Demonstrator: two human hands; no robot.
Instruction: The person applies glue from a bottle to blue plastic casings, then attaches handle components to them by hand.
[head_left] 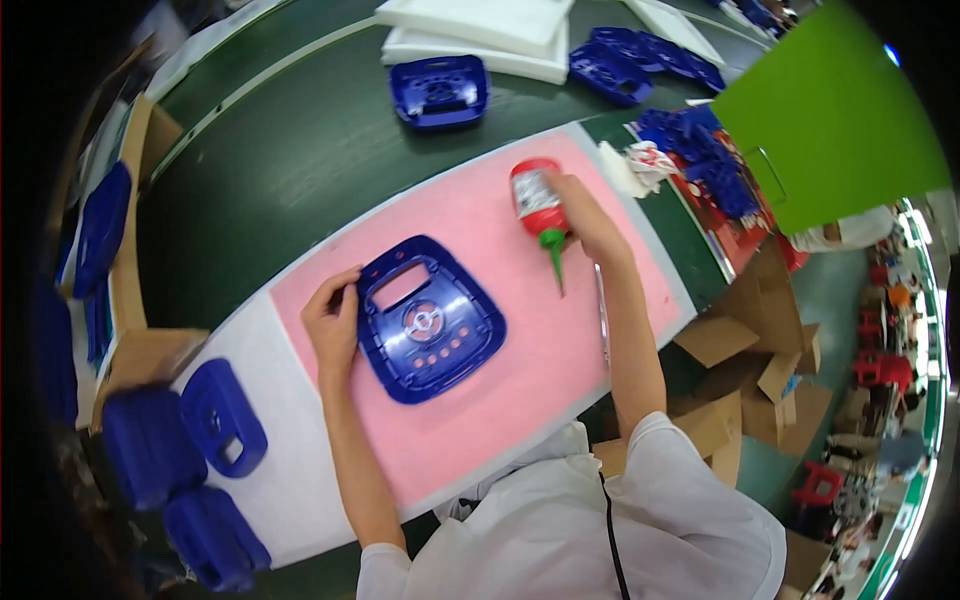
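Observation:
A blue plastic housing panel lies on the pink mat, with a rectangular cutout, a round opening at its middle and a row of small holes. My left hand grips its left edge, thumb and fingers closed together near the cutout. Over the mat's far right part, my right hand is wrapped round a red glue bottle. The bottle is tilted so that its green nozzle points down toward the mat, apart from the panel. A thin metal tool lies beside my right forearm.
Several blue housings lie at the left by a cardboard box. Another blue housing sits on the green table beyond the mat, near white foam trays. A green panel and open cartons stand at the right.

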